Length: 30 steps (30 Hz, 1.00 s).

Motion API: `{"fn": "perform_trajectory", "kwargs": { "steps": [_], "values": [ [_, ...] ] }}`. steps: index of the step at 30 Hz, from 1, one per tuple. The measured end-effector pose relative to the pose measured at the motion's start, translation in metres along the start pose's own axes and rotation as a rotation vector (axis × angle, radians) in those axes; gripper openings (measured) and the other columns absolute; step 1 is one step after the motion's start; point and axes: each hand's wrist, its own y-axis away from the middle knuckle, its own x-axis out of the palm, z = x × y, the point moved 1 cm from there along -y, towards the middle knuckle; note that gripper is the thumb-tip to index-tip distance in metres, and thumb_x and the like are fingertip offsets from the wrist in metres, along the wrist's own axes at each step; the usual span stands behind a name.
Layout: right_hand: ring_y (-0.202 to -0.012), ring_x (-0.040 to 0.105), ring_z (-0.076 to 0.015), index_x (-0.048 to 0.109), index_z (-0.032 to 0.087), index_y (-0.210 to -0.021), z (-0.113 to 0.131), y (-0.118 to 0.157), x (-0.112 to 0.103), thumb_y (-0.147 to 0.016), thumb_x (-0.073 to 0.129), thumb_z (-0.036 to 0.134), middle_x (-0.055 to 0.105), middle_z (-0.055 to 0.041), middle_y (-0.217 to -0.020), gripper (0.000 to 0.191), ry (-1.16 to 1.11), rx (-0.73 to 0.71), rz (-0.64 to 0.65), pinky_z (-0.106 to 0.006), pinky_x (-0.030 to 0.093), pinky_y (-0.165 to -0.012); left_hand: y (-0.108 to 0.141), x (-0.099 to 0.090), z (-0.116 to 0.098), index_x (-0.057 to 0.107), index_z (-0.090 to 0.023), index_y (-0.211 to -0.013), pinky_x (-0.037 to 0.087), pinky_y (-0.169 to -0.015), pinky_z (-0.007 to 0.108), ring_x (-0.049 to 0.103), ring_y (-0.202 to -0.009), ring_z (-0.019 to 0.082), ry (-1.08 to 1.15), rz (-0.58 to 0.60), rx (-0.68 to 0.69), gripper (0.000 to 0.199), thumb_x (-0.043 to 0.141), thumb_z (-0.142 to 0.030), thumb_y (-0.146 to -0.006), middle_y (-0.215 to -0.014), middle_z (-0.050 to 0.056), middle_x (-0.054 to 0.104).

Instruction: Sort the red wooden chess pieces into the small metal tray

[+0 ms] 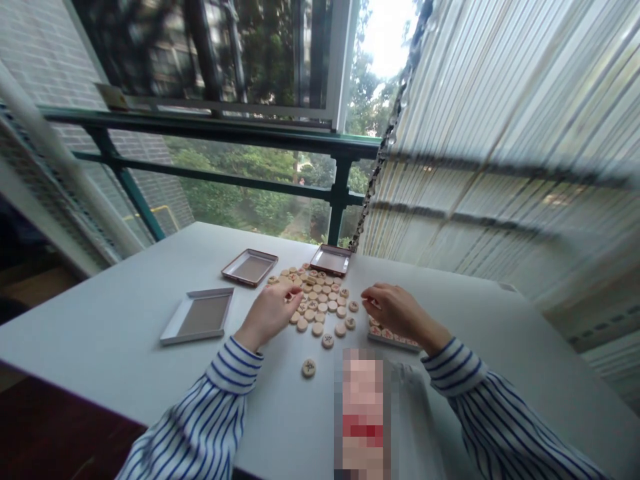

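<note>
The left hand (270, 312), fingers curled narrow, is at the nine o'clock edge of the pile of game pieces (323, 307) on the white table (125, 327); whether it holds one cannot be told. The right hand (397, 310), fingers bent, grip hidden, is at three o'clock, above a tray (395, 345) of red-marked pieces (387, 333). One loose piece (309, 368) lies at six o'clock.

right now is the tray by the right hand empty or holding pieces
Not empty: red-marked xiangqi pieces show inside the tray by the right hand, which hides part of it.
</note>
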Motion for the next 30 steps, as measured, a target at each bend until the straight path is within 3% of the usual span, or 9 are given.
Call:
{"fn": "perform_trajectory", "kwargs": {
  "steps": [10, 19, 30],
  "values": [
    [-0.080, 0.058, -0.0154, 0.062, 0.017, -0.098, -0.005, -0.038, 0.021, -0.084, 0.042, 0.032, 0.065, -0.0068, -0.090, 0.028, -0.077, 0.028, 0.072, -0.024, 0.039, -0.069, -0.047, 0.051, -0.012, 0.062, -0.013, -0.097, 0.041, -0.088, 0.031, 0.056, -0.097, 0.020, -0.109, 0.024, 0.095, 0.025, 0.049, -0.023, -0.078, -0.098, 0.010, 0.064],
    [-0.082, 0.059, -0.0169, 0.062, 0.019, -0.099, -0.007, -0.064, 0.039, -0.081, 0.046, 0.033, 0.066, -0.0064, -0.093, 0.028, -0.067, 0.019, 0.134, -0.024, 0.038, -0.067, -0.034, 0.074, -0.004, 0.059, -0.015, -0.098, 0.038, -0.093, 0.035, 0.050, -0.104, 0.021, -0.095, -0.027, 0.131, 0.024, 0.050, -0.022, -0.078, -0.106, 0.010, 0.059],
    [-0.086, 0.059, -0.0173, 0.063, 0.023, -0.099, -0.004, -0.087, 0.056, -0.084, 0.042, 0.042, 0.066, -0.0062, -0.095, 0.032, -0.035, 0.027, 0.178, -0.023, 0.039, -0.067, -0.035, 0.081, -0.002, 0.060, -0.015, -0.097, 0.039, -0.093, 0.035, 0.051, -0.103, 0.021, -0.027, -0.038, 0.133, 0.022, 0.051, -0.021, -0.078, -0.106, 0.008, 0.060]
  ]
}}
